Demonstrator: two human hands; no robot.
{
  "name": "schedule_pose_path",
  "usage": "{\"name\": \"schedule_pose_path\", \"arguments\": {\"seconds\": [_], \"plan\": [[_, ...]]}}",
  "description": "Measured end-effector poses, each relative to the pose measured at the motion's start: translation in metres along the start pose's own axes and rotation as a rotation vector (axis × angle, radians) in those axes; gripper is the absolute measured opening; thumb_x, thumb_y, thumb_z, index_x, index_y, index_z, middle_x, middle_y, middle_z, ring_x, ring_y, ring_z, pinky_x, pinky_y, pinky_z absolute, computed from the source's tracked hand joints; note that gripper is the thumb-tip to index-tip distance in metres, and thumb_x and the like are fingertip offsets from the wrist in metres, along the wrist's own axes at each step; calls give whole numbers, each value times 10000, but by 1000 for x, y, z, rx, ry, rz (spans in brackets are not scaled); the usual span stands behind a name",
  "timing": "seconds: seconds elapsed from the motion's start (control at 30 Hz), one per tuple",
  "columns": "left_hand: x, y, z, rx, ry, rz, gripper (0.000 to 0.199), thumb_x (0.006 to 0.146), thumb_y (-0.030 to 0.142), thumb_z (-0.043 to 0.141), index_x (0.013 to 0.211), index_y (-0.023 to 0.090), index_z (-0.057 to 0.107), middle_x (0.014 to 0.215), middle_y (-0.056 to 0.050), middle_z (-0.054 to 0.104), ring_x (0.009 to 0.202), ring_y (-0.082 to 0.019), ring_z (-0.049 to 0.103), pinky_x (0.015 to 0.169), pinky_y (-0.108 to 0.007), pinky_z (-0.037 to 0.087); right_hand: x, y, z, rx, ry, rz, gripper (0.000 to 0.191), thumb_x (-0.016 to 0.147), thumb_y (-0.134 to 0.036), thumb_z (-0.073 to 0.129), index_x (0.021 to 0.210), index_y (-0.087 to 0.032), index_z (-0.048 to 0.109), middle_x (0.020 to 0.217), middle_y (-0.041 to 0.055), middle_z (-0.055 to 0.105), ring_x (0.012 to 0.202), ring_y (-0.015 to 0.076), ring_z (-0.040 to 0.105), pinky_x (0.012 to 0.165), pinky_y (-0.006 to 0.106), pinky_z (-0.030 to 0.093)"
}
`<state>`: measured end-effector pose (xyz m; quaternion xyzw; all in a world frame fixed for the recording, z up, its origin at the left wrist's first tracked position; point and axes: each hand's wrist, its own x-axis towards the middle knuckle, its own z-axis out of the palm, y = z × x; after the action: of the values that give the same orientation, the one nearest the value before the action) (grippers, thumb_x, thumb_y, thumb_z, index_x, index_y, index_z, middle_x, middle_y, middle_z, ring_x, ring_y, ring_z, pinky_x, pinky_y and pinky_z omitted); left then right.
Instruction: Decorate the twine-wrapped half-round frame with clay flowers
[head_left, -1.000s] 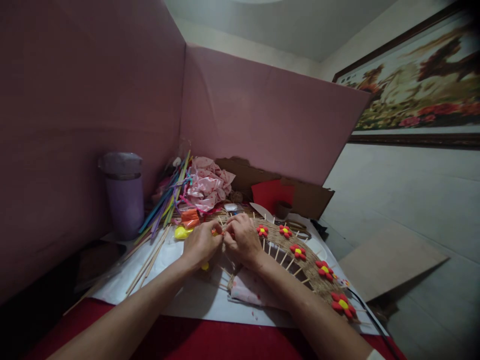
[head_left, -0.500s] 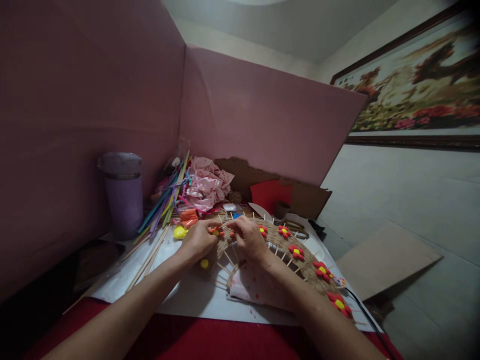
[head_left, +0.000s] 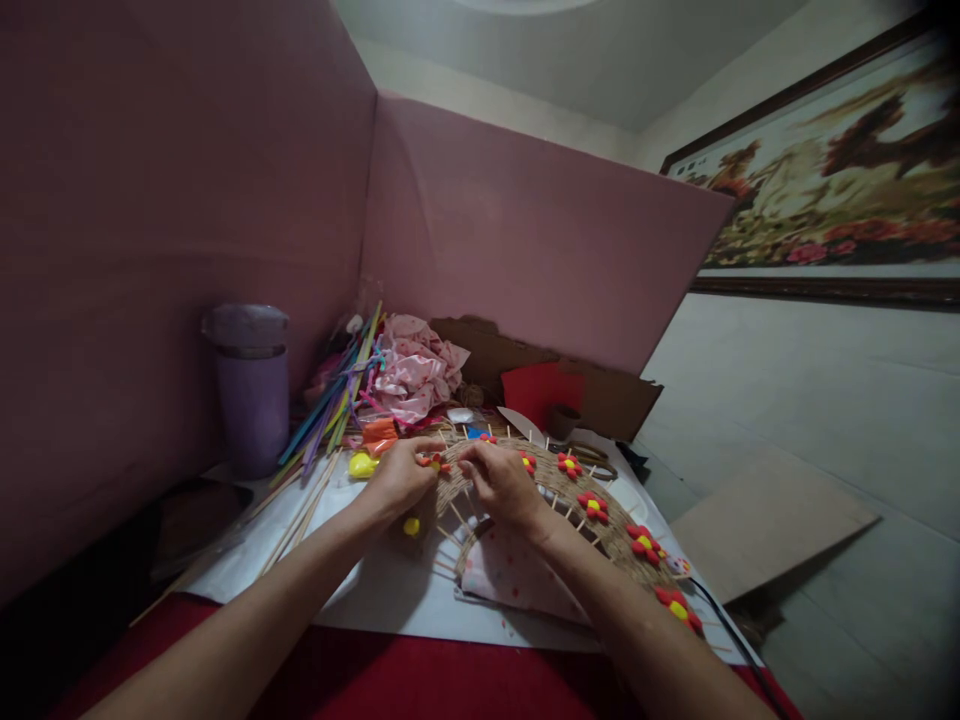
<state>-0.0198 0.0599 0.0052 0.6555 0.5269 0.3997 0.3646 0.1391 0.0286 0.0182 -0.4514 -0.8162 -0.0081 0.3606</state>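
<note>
A woven twine arch [head_left: 472,470] with thin wooden sticks poking through it curves across the white sheet. Along it sit red flowers [head_left: 592,506] with yellow centres. My left hand [head_left: 397,478] is at the arch's left part, its index finger and thumb around a red flower [head_left: 436,463]. Facing it, my right hand [head_left: 501,485] hovers over the band with fingers bent and tips together; anything in them is too small to make out. Below the left hand lies a yellow dot [head_left: 412,527]. Spotted fabric [head_left: 510,570] shows inside the arch.
A lilac tumbler [head_left: 253,390] stands at left, beside colourful pipe cleaners [head_left: 337,395] and loose sticks [head_left: 300,515]. Behind are crumpled pink fabric [head_left: 416,370], orange and yellow clay packs [head_left: 364,464], red paper [head_left: 541,395] and scissors [head_left: 592,455]. A black cable [head_left: 731,625] runs at right.
My right hand has drawn slightly right and its fingertips have lifted off the flower beside my left hand. Another red flower at the top of the arch now shows. The left hand stays nearly still.
</note>
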Motion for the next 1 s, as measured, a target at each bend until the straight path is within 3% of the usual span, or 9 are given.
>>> {"name": "schedule_pose_path", "arguments": {"seconds": [0.17,0.27,0.37,0.53,0.6,0.7,0.8,0.9,1.0], "plan": [[2,0,1,-50,3,-4,395,621,93,638,1010,141,681,679,-38,694,476,-105,533,453,-202,373,0,0,4,85,51,69,146,777,-90,488,767,-181,602,690,7,624,631,130,552,617,243,410],[4,-1,3,-36,20,3,371,618,96,646,985,134,689,724,-53,705,534,-124,571,477,-206,393,2,1,7,246,65,191,220,726,-60,479,823,-181,635,671,-1,640,597,122,566,584,234,433],[4,-2,1,-25,24,1,353,630,107,640,978,135,691,735,-59,709,577,-143,592,504,-217,405,5,2,9,410,59,288,147,717,-122,535,770,-175,662,612,-6,630,541,117,559,519,223,440],[1,6,-16,147,133,98,153,699,203,607,808,177,712,792,-71,710,736,-174,622,623,-236,416,5,-5,6,456,48,298,118,745,-174,553,741,-167,670,551,-16,602,473,100,527,462,206,427],[-1,11,-21,125,179,157,209,767,314,548,707,169,686,729,-72,690,684,-164,608,588,-234,399,3,-13,2,440,74,253,125,767,-182,559,746,-174,682,586,-2,615,518,108,542,499,218,436],[-5,20,-22,-299,13,47,409,804,498,461,817,128,636,606,-43,625,442,-105,487,413,-207,288,0,-30,-2,369,164,117,88,765,-188,612,748,-205,697,697,23,638,660,141,573,596,254,448],[-12,26,-20,-660,-177,-77,526,747,601,502,884,102,593,539,9,542,349,-50,364,363,-172,165,0,-44,-2,331,243,59,90,760,-160,628,760,-225,690,777,23,633,742,147,580,660,266,445],[-17,28,-16,-720,-257,-58,552,703,652,528,784,109,583,514,35,477,355,-27,332,370,-157,170,4,-51,2,256,237,61,112,725,-107,632,715,-216,658,776,7,622,747,141,575,681,262,431],[-20,27,-13,-716,-368,-10,564,678,701,505,647,138,506,479,65,384,351,-15,255,361,-159,153,11,-53,5,171,141,81,145,680,-72,620,624,-205,605,679,-19,595,660,130,542,612,239,406]]}}
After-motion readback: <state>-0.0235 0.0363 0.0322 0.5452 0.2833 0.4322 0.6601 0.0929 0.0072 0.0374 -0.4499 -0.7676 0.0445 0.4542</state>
